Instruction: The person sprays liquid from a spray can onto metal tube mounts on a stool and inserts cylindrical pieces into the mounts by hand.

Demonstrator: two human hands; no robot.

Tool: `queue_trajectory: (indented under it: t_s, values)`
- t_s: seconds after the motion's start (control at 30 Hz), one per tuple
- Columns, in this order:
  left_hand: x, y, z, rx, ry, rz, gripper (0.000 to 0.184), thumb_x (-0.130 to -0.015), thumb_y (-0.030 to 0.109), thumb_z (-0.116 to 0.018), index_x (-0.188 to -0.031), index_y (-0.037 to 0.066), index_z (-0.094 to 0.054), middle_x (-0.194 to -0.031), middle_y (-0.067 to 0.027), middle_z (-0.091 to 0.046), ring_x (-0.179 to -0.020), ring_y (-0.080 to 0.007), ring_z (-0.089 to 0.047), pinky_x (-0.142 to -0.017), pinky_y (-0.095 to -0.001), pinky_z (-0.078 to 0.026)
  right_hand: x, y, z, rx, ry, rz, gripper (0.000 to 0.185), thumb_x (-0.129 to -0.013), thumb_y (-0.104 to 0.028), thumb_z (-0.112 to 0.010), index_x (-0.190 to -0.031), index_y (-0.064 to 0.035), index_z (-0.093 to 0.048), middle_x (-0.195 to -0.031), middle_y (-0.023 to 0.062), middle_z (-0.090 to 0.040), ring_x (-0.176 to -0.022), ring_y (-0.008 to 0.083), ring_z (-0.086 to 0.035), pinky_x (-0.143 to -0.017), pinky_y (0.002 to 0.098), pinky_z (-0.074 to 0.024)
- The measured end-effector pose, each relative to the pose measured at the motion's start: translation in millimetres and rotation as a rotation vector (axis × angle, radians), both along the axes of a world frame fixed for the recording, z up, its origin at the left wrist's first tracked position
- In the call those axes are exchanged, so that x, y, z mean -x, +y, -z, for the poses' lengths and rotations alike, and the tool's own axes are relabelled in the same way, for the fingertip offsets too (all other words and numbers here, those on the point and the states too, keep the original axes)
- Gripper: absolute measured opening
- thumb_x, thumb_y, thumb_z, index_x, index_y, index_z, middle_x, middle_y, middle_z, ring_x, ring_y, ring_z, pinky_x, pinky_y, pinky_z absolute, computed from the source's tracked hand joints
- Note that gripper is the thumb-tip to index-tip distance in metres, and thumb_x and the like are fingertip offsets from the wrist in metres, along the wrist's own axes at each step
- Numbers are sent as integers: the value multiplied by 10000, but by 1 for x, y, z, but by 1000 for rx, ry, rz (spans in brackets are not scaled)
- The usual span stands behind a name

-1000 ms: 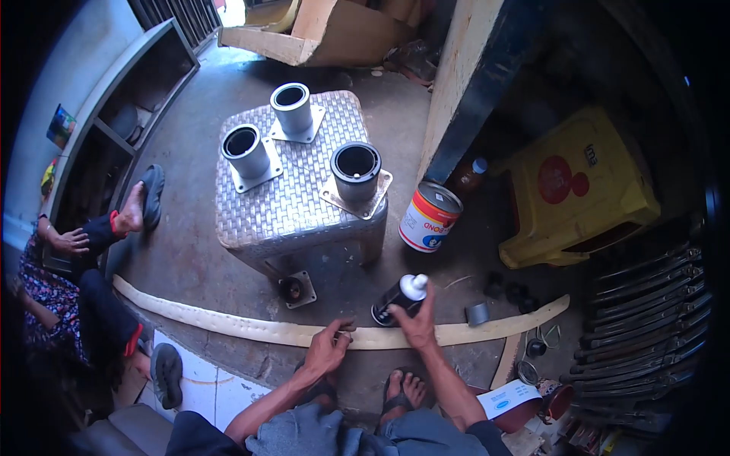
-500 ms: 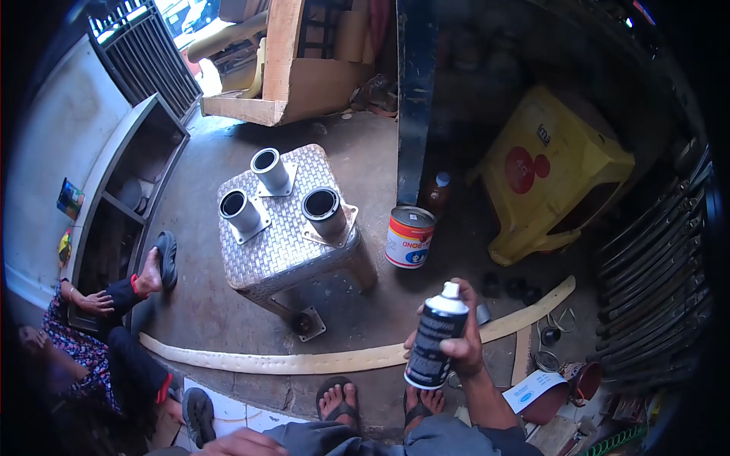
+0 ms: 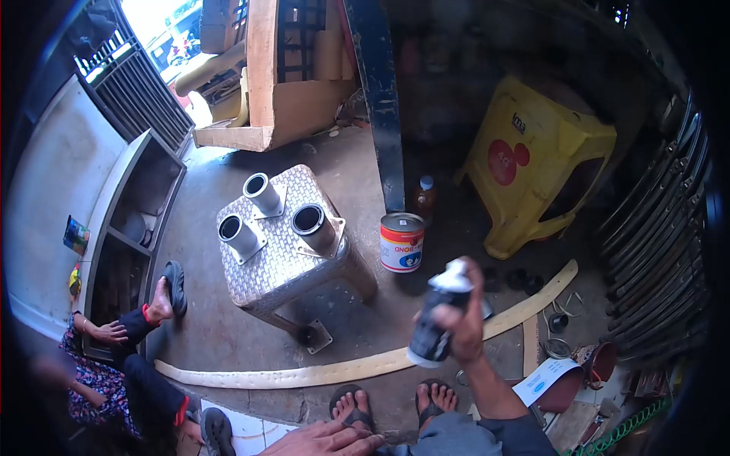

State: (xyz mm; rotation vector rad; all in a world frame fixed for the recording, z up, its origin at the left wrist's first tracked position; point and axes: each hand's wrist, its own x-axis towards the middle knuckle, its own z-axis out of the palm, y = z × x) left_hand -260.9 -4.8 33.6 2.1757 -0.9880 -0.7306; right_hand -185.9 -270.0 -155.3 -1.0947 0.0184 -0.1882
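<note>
A black spray can [image 3: 430, 331] with a white top is gripped in my right hand [image 3: 465, 323], tilted and smeared by motion. My left hand [image 3: 327, 439] lies flat on my trouser leg at the bottom edge, fingers stretched out, holding nothing. Beyond the can, a woven-pattern silver stool [image 3: 277, 277] carries three metal tubes with square flanges: a rear tube [image 3: 262, 196], a left tube [image 3: 240, 237] and a right tube [image 3: 315, 228]. Another square flange [image 3: 320, 337] shows at the foot of the stool.
A paint-like tin [image 3: 401, 245] and a bottle [image 3: 425, 197] stand by a dark post. Farther right is a yellow plastic stool [image 3: 525, 167]. A long pale strip [image 3: 304, 378] curves across the floor before my feet. Another person [image 3: 106, 380] sits at the left.
The spray can has tipped and shifted slightly upward in my right hand, now blurred. My left hand has come farther into view and moved right along my leg. The view has turned slightly.
</note>
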Motion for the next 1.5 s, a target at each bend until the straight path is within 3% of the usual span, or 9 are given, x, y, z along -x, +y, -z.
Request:
queue_trajectory:
  t_s: [0.03,0.13,0.4,0.83,1.03,1.1,1.2,1.33,1.5]
  values:
    - [1,0,-1,16,7,-6,389,-984,237,-646,-1271,-24,-624,-1153,-203,-660,-1072,-378,-623,-969,-437,-492,1,10,-1,649,-308,16,838,-832,-205,-765,-1548,-143,-334,-1219,161,-575,-985,259,-676,-815,406,-626]
    - [0,-3,-2,-41,-13,-41,383,-979,226,-653,-1266,-26,-625,-1152,-205,-659,-1087,-378,-621,-974,-440,-492,27,55,-24,1047,-456,-245,763,-776,-276,-869,-1467,-202,-554,-1164,225,-608,-919,369,-737,-767,445,-630]
    - [15,9,-1,22,-37,-39,384,-979,225,-657,-1265,-30,-629,-1124,-194,-658,-1013,-358,-609,-923,-428,-497,-80,27,-30,1033,-327,390,744,-800,-230,-804,-1478,-154,-506,-1091,172,-600,-876,356,-713,-782,448,-614]
    - [16,10,-8,37,-25,-29,388,-1000,231,-632,-1277,-39,-610,-1140,-188,-647,-1030,-349,-601,-927,-424,-490,-29,90,-19,1100,-422,-237,757,-788,-311,-806,-1489,-239,-530,-1118,212,-614,-775,371,-736,-691,468,-634]
    - [-13,16,11,116,-307,190,374,-903,202,-766,-1255,97,-698,-1024,-122,-749,-835,-202,-704,-761,-357,-569,-97,50,-19,1159,-316,225,705,-839,-302,-756,-1484,-221,-484,-1093,219,-570,-825,415,-705,-716,501,-616]
    - [-47,26,17,104,-501,-185,258,-837,122,-789,-1092,87,-769,-1004,-80,-764,-793,-248,-707,-733,-369,-569,-109,41,-23,1106,-252,419,713,-836,-316,-758,-1483,-220,-476,-1082,212,-569,-816,407,-697,-712,506,-610]
    - [-142,48,28,-5,-689,-481,307,-895,39,-666,-1199,38,-707,-1030,-144,-733,-844,-301,-672,-787,-440,-551,-103,46,-20,1153,-275,346,715,-829,-322,-761,-1481,-220,-484,-1080,208,-569,-819,406,-696,-703,512,-605]
    - [-239,50,42,-201,-891,-167,400,-854,-86,-562,-1200,38,-719,-1082,-129,-741,-1060,-299,-616,-963,-411,-495,-40,90,-21,1169,-319,-101,714,-796,-348,-796,-1457,-226,-552,-1079,234,-608,-822,392,-728,-711,472,-629]
    - [-271,35,48,-514,-689,68,544,-769,-94,-565,-1247,96,-745,-1170,-44,-761,-1015,-262,-563,-984,-362,-468,-32,105,-16,1083,-362,-89,721,-810,-326,-803,-1474,-233,-538,-1072,214,-611,-857,385,-729,-742,476,-632]
